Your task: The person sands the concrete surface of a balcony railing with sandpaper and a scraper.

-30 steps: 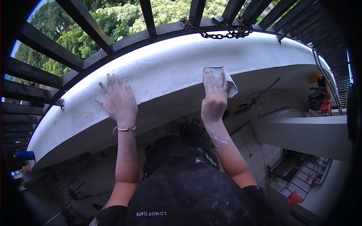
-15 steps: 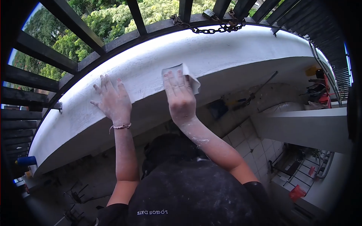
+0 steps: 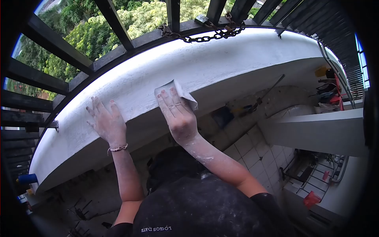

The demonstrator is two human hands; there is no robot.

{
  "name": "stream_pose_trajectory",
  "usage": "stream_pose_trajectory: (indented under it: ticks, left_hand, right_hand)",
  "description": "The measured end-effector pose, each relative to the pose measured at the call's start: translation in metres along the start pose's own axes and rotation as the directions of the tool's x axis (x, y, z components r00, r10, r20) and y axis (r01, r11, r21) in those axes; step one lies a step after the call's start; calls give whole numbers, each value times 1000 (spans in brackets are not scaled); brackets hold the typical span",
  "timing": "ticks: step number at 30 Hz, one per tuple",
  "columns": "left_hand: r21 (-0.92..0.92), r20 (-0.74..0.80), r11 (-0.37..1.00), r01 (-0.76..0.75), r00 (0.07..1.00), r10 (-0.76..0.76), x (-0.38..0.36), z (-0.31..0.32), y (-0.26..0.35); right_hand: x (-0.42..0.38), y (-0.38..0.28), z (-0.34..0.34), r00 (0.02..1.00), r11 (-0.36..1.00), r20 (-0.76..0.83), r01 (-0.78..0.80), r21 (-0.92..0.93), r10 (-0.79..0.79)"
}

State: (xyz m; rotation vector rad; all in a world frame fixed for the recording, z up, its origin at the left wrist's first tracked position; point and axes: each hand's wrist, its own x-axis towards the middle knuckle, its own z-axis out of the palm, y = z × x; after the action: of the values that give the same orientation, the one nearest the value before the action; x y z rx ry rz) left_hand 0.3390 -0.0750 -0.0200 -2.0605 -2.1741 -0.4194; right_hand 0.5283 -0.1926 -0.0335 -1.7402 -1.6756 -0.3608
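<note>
My left hand (image 3: 107,125), dusted with white powder and wearing a braided bracelet (image 3: 118,148), lies on the curved white ledge (image 3: 233,59) with fingers spread. To its right, my right hand (image 3: 182,122) presses a sheet of sandpaper (image 3: 186,97) against the ledge near its inner edge. Its fingers lie together over the sheet, and the sheet's right side curls up. The thumb is hidden. White dust also marks my right forearm.
Black metal railing bars (image 3: 112,23) line the ledge's outer side, with a rusty chain (image 3: 201,38) and a padlock (image 3: 201,19) hanging there. A blue cylinder (image 3: 27,179) sits at the ledge's far left end. Below lies a tiled floor (image 3: 244,144) with a blue object (image 3: 225,115).
The whole view has shifted, so ledge, chain and hands appear further left and lower. The sandpaper under my right hand has slid slightly toward me. My left hand stays about in place on the ledge.
</note>
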Motion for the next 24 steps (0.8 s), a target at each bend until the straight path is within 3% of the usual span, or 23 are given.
stream_pose_trajectory:
  ticks: [3,7,10,11,13,17,20,22,24]
  left_hand:
    - [-17,7,996,-92,996,93,-6,0,13]
    - [-40,20,974,-224,974,225,-30,-11,29]
    - [-67,54,973,-223,973,226,-48,-19,53]
    - [-82,62,973,-216,973,221,-51,-18,63]
    - [-136,95,961,-241,962,255,-55,-23,86]
    - [-213,151,908,-359,906,394,-60,-33,120]
    - [-185,113,894,-407,895,431,-65,-27,134]
    - [-168,120,895,-414,892,435,-67,-27,145]
    - [-203,125,876,-438,876,466,-65,-25,157]
  right_hand:
    - [2,36,-19,994,990,-22,104,93,-102]
    - [-7,170,-56,978,948,-143,-183,-259,149]
    - [3,142,-43,954,883,-160,-296,-363,254]
    - [7,115,-36,971,970,-126,-217,-109,204]
    - [2,72,-28,990,991,-57,-127,52,130]
    - [3,143,-59,998,999,-47,-40,17,40]
    - [-2,231,-85,973,953,-153,-203,-223,171]
    - [2,221,-81,953,928,-196,-277,-249,231]
    - [6,168,-65,979,981,-95,-187,-56,181]
